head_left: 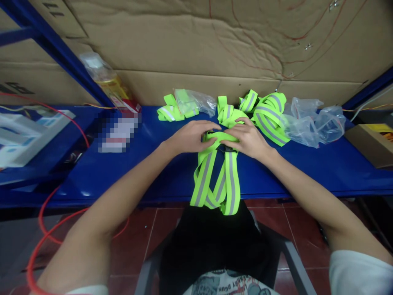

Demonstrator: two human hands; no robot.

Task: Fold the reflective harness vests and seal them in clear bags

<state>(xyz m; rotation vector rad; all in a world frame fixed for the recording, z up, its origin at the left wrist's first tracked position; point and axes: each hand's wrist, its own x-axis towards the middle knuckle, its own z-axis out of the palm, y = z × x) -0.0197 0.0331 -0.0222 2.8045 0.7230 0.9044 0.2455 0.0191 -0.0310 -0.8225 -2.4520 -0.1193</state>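
Both hands are at frame centre, over the blue table (307, 168).

- left hand (192, 137): palm down, fingers curled and clamped on the top fold of the reflective strap (229, 180).
- right hand (247, 139): just at 3 o'clock of the left, nearly touching it. Fingers are closed on the same fold and the thumb is tucked under.
- The strap is neon yellow with a grey reflective stripe down the middle. Its top end is bunched between the two hands. The loops run toward 6 o'clock across the table, over the near edge, and hang above the lap.

Around it:
- strap pile (267, 112): more of the same strapping, heaped at 12 to 1 o'clock, just beyond the right hand's fingertips.
- bagged strap (187, 104): at 11 o'clock, partly inside clear plastic, apart from the hands.
- loose bags (313, 123): crumpled clear plastic at 2 o'clock, touching the pile's right side.
- wrapped bottle (106, 80): at 10 o'clock, by the blue shelf post, well apart.
- cardboard box (370, 143): at 3 o'clock, at the far right edge.
- red cable (46, 229): loops down at 8 o'clock, below table level.
- chair (291, 254): its grey arm is at 5 o'clock, under the right forearm.
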